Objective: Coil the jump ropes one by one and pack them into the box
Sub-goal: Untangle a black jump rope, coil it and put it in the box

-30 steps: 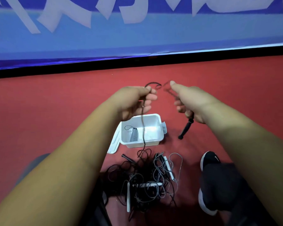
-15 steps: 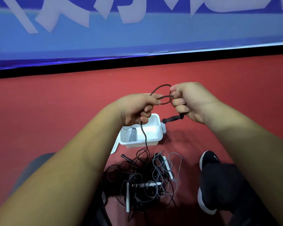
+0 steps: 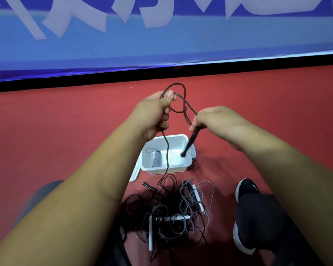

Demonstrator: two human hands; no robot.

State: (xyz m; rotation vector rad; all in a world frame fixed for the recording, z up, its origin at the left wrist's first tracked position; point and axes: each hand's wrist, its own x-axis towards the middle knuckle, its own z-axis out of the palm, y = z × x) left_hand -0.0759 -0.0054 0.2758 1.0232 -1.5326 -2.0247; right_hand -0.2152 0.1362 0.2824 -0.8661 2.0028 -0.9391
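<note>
Jump rope (image 3: 181,104) in black is looping between our hands above the box (image 3: 186,167), left hand (image 3: 154,112) pinching loops, right hand (image 3: 217,121) gripping its handle (image 3: 189,143). One gray rope (image 3: 157,159) is lying inside; a pile (image 3: 171,212) is waiting.

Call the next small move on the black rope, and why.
Probably bring the right hand over to the left hand and lay another loop into its pinch. The left hand holds only a loop or two of the black rope, the right grips its handle, and the rest runs down into the tangled pile, uncoiled.
</note>
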